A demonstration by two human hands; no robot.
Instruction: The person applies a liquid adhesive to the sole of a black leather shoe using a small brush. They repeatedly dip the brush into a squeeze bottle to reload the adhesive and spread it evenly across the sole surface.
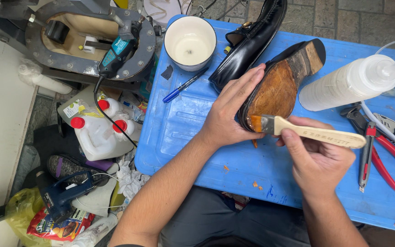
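Brushing what looks like glue onto the upturned shoe sole (275, 87) over the blue table (184, 123), the right hand (318, 158) grips the brush (307, 131) while the left hand (229, 112) clasps the shoe, calling for even strokes toward the heel.
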